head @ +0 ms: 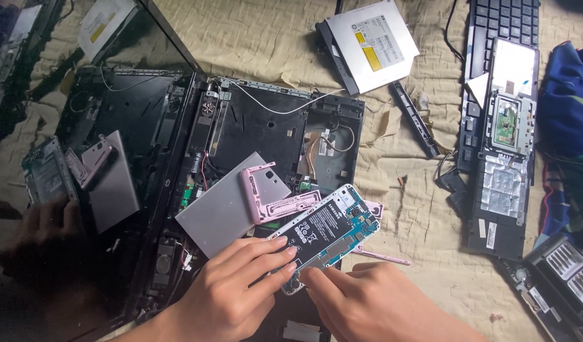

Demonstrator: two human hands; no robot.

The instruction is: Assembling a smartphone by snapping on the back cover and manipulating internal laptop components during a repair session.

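Observation:
An opened smartphone (pixel 326 231) with its back removed lies face down on a dismantled laptop base (pixel 272 130), showing a black battery and a blue circuit board. My left hand (pixel 231 294) rests fingertips on the phone's lower battery end. My right hand (pixel 374 304) pinches the phone's bottom edge from the right. A pink back cover frame (pixel 269 193) lies just above the phone on a grey plate (pixel 225 206).
The laptop's dark screen (pixel 82 158) stands open at left, mirroring the scene. An optical drive (pixel 371 41) lies at the top, a black strip (pixel 415 117) beside it. A keyboard and palm-rest parts (pixel 504 126) sit right, blue cloth (pixel 570 114) far right, all on beige fabric.

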